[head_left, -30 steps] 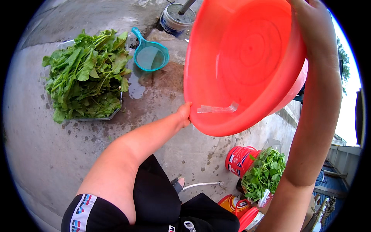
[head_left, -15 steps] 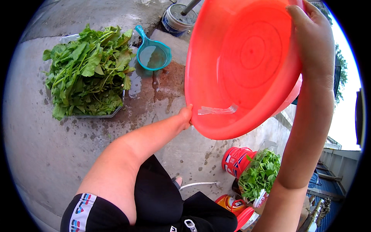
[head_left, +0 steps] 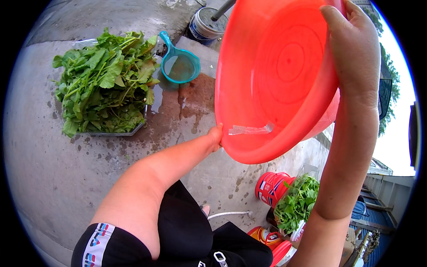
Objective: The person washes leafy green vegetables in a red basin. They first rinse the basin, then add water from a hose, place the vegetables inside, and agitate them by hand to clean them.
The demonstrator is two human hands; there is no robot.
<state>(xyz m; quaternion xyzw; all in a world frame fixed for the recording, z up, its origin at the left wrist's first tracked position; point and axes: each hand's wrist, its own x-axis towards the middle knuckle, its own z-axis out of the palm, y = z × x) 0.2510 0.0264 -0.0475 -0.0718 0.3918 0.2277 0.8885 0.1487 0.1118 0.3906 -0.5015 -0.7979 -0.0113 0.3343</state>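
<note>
Red basin (head_left: 271, 89) up off the floor (head_left: 89, 187), ahead of the person and right of centre, tipped on edge with its inside toward the wearer. Clear tape strip (head_left: 251, 129) stuck inside, near the lower rim.

Left hand (head_left: 215, 137): grip closed on the basin's lower left rim, arm stretched forward. Right hand (head_left: 353, 49): higher up, grip holding the opposite rim, thumb toward the inside; some fingers hidden behind the wall.

Floor, left: heap of leafy greens (head_left: 106, 84) in a clear tray (head_left: 132, 132), leaves spilling past the edges. Just right of it, a teal dipper (head_left: 180, 66) with water in it, handle pointing away. Wet brown patch (head_left: 197, 95) just below the dipper. Farther off, a pale bucket (head_left: 202, 32), grey pole (head_left: 223, 10) slanting to its top.

Lower right: red bucket (head_left: 269, 188) beside a second bunch of greens (head_left: 297, 199); white hose (head_left: 229, 213) near the person's foot (head_left: 206, 209).
</note>
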